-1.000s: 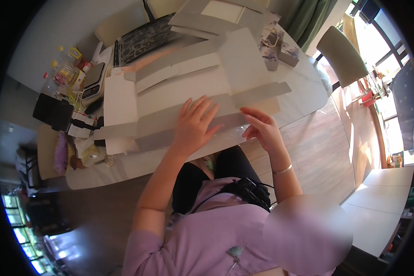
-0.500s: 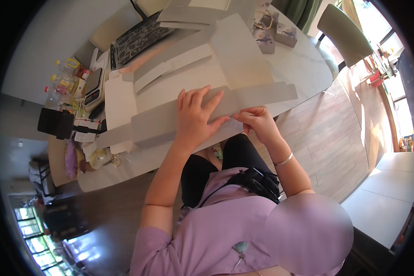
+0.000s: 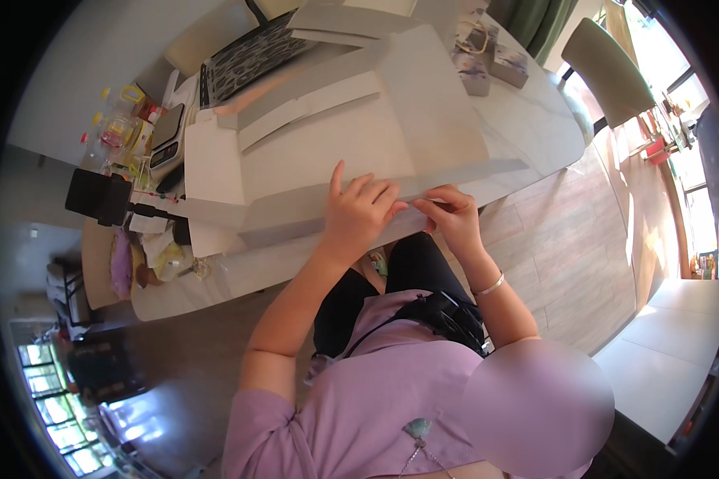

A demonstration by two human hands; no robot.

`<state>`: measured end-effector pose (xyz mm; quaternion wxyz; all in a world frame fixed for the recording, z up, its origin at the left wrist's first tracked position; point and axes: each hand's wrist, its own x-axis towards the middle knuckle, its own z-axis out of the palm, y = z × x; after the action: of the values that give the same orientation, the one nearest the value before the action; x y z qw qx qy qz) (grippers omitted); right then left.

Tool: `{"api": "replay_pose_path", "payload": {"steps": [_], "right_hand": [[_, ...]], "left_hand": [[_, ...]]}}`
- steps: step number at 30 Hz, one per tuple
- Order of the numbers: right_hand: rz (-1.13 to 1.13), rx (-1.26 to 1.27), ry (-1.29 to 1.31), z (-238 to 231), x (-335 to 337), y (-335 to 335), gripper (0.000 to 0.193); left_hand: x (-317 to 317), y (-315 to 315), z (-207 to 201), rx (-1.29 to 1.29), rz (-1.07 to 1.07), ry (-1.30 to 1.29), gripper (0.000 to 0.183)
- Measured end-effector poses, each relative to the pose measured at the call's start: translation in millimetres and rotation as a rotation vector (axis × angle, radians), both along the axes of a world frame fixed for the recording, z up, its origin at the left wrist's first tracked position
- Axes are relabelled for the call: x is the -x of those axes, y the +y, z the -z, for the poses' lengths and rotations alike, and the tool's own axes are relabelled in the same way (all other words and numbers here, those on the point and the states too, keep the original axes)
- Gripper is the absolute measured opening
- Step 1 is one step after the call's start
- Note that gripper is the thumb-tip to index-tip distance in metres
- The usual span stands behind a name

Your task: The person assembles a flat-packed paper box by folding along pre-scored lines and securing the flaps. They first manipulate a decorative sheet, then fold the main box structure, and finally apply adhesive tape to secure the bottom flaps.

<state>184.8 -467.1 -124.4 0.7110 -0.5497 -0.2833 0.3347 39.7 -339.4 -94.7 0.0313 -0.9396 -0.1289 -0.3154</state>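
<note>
The flap (image 3: 287, 209) is being handled at the near edge of the table (image 3: 224, 289).
The opened box (image 3: 335, 136) is being borne by the table, its flap lying along the near edge. The left hand (image 3: 359, 209) is being held over the flap with fingers partly spread, its thumb just beside the right hand (image 3: 451, 215), which is being held pinch-like at the flap's edge; whether either is gripping it cannot be told. The flap could be creased if uneven pressure is being applied; the box could be dragged over the near edge by too strong a pull.
</note>
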Motion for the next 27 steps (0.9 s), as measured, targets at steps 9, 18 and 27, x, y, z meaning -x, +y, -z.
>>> {"api": "replay_pose_path", "payload": {"steps": [9,18,27], "right_hand": [[0.075,0.136,-0.268,1,-1,-4,0.015],[0.217,0.165,-1.552,-63,20,-10,0.025],[0.045,-0.003,-1.477,-46,4,5,0.02]], "left_hand": [[-3,-9,7,0.022,-0.042,-0.129,0.02],[5,-16,7,-0.079,-0.007,-0.125,0.014],[62,26,-12,0.216,0.037,0.028,0.032]]}}
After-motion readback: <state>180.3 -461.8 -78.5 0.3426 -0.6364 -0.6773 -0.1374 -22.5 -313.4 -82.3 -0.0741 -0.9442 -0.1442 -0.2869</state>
